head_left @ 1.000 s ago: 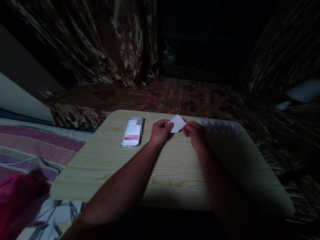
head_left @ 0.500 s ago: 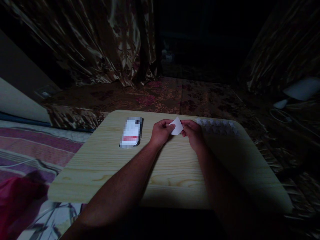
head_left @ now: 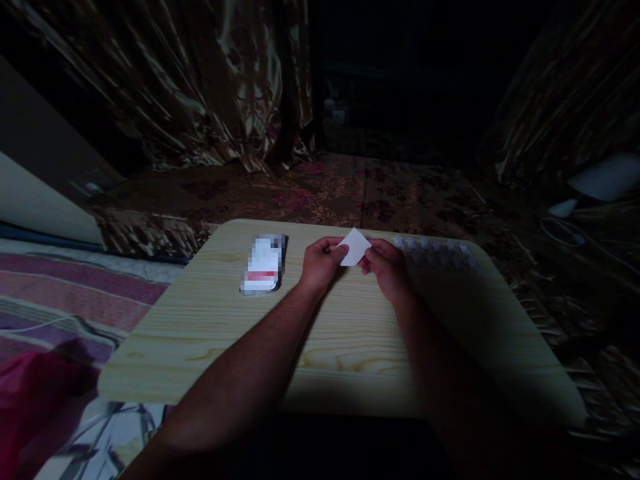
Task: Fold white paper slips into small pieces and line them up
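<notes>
Between my hands, over the far middle of the pale wooden table (head_left: 360, 333), is a small white piece of paper (head_left: 354, 247) turned corner-up like a diamond. My left hand (head_left: 320, 263) pinches its left side, the thumb lying on top. On the opposite side my right hand (head_left: 385, 263) has thumb and fingers closed on the right corner. Whether the paper is folded in layers cannot be made out. Just beyond my right hand, several small white folded paper pieces (head_left: 435, 252) sit in rows near the far right edge.
A phone-shaped object (head_left: 263, 263), blurred by pixels, lies on the table's left part. Striped bedding (head_left: 75, 287) and a pink cloth (head_left: 40, 400) are at the left. Curtains (head_left: 225, 87) hang behind, and a white lamp-like object (head_left: 605, 179) stands at far right.
The paper's right corner looked narrowed half a second ago and now shows a wider diamond again. My right hand has shifted slightly left since one second ago; the left hand has stayed nearly in place.
</notes>
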{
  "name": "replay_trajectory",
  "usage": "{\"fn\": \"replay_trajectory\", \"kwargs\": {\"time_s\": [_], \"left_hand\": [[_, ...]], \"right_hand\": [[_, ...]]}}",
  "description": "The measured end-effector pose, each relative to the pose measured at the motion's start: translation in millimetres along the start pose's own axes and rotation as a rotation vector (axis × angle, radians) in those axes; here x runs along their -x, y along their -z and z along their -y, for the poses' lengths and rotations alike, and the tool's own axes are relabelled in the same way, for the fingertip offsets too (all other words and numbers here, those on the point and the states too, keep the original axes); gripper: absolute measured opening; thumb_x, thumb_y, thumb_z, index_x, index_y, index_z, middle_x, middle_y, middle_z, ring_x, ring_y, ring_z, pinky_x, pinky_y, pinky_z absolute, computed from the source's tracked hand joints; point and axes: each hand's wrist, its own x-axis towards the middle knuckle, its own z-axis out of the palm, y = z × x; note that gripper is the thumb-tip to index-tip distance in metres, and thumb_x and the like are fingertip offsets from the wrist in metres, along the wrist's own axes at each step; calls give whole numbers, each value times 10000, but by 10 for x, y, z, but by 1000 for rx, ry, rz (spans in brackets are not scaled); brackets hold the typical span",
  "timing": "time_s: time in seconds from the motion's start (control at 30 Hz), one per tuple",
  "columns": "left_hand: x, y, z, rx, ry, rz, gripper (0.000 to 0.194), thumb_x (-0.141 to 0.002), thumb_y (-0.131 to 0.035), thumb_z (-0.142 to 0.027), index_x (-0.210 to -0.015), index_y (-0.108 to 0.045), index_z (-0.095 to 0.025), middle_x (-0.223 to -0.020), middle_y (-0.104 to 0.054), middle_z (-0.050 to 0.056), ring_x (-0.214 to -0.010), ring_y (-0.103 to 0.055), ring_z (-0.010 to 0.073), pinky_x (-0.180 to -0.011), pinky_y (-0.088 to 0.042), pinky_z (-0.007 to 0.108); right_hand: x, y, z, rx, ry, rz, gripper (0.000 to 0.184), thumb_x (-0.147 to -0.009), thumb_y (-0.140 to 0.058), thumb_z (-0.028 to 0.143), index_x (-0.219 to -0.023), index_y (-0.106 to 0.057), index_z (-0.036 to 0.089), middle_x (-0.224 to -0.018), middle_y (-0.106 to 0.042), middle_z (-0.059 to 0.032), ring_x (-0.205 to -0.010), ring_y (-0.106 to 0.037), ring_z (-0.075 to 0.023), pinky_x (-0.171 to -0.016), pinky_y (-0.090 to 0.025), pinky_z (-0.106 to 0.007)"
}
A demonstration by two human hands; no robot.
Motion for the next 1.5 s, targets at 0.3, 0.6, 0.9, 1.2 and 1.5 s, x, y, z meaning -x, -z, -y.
{"fn": "replay_trajectory", "kwargs": {"time_s": [0.3, 0.6, 0.9, 1.2, 1.5], "left_hand": [[3, 0, -6, -16, 5, 10, 408, -630, -782, -394, -918, -697, -118, -704, -691, 33, -560, -573, 112, -562, -448, 244], [63, -38, -2, -84, -55, 107, 333, -687, -740, -362, -929, -723, -134, -682, -665, 18, -559, -528, 101, -558, -416, 235], [77, -45, -44, -71, 1, 130, 293, -719, -651, -329, -930, -756, -155, -636, -655, 17, -502, -478, 105, -478, -340, 234], [100, -58, -51, -88, -51, 109, 272, -656, -712, -248, -907, -749, -151, -694, -692, 23, -567, -556, 111, -561, -424, 236], [95, -54, -54, -113, -73, 92, 256, -655, -744, -294, -862, -752, -143, -693, -694, 36, -565, -560, 112, -554, -433, 237]], "right_hand": [[3, -34, -15, 37, 33, -26, 324, -714, -737, 402, -921, -630, 178, -667, -660, 1, -555, -585, -125, -486, -481, -249], [20, -45, 41, 136, -34, -7, 381, -691, -746, 408, -955, -588, 182, -766, -678, 1, -537, -539, -88, -442, -394, -203], [-13, -45, -5, 119, -51, -21, 351, -651, -758, 375, -886, -581, 184, -727, -666, 11, -501, -504, -82, -425, -367, -202], [-8, -40, -19, 122, -59, -17, 337, -644, -758, 357, -866, -575, 181, -766, -674, -7, -545, -537, -97, -434, -377, -202], [3, -58, 9, 137, -83, -5, 402, -596, -795, 373, -880, -581, 186, -745, -666, 3, -564, -553, -107, -438, -386, -204]]}}
